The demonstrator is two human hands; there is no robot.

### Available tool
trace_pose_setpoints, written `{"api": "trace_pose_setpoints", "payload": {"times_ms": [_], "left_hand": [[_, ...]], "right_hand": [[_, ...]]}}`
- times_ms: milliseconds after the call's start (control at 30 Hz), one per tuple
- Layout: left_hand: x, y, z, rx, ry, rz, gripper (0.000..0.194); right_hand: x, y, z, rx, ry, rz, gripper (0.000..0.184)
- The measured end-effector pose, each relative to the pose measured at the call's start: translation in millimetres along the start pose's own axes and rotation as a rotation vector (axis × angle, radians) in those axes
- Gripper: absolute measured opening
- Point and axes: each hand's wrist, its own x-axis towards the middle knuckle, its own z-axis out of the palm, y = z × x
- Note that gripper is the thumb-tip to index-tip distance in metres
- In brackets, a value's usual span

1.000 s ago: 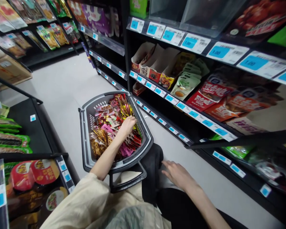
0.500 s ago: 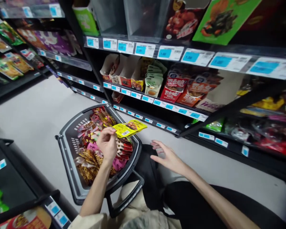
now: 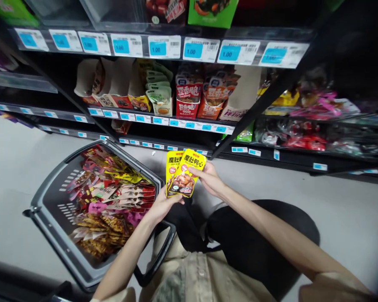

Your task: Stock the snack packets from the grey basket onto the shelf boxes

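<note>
Two yellow snack packets [image 3: 182,173] stand upright in front of me, held between both hands. My left hand [image 3: 162,204] grips their lower edge from below. My right hand [image 3: 209,178] pinches the right side near the top. To the left on the floor lies a grey shopping basket [image 3: 50,226] filled with several red, pink, yellow and brown snack packets [image 3: 110,197]. Its black handle [image 3: 157,256] points toward me.
Black store shelves [image 3: 164,121] with blue price tags hold rows of snack bags straight ahead. More bagged goods [image 3: 302,121] fill the shelves to the right. A pale grey floor [image 3: 334,209] runs along the aisle. My dark-trousered legs [image 3: 258,243] are folded below.
My left hand lifted the yellow packets out of the basket and brought them to the middle. My right hand rose from my knee and took hold of them. The view swung right.
</note>
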Motion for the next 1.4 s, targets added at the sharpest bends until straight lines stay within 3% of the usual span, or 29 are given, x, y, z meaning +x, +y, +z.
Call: {"api": "trace_pose_setpoints", "payload": {"times_ms": [67,167,333,467,667,800,967,1167,1267,1400], "left_hand": [[-3.0,-1.2,-4.2,0.072,-0.078,-0.022,0.048],[-4.1,-3.8,-4.2,0.029,-0.075,-0.04,0.07],[7.0,-10.9,10.1,-0.103,0.119,-0.005,0.059],[15.1,-19.1,8.3,0.005,0.184,0.111,0.058],[13.6,-17.3,-1.7,0.115,0.311,0.283,0.053],[10.3,-8.6,2.9,0.104,0.259,0.294,0.051],[7.6,-0.4,6.7,-0.058,0.189,0.302,0.048],[-3.7,14.0,-2.2,-0.547,-0.064,-0.04,0.02],[-5.6,12.7,-8.1,-0.743,-0.029,-0.011,0.017],[-4.2,6.1,-14.0,-0.829,-0.015,-0.003,0.02]], "right_hand": [[-1.5,1.5,-1.1,-0.016,-0.003,0.055,0.052],[-3.7,7.3,-2.8,-0.049,0.014,0.128,0.052],[-6.1,13.9,-9.7,-0.096,0.031,0.116,0.052],[-8.9,11.0,-13.9,-0.14,0.047,0.084,0.054],[-2.3,5.9,-28.8,-0.165,0.25,-0.049,0.054],[1.3,10.0,-40.2,-0.193,0.324,-0.067,0.06],[-3.4,13.9,-38.8,-0.201,0.301,-0.027,0.057],[-5.4,12.8,-32.8,-0.182,0.292,0.046,0.05],[-4.5,15.1,-34.7,-0.199,0.304,0.084,0.051],[-2.5,18.8,-37.8,-0.223,0.305,0.13,0.052]]}}
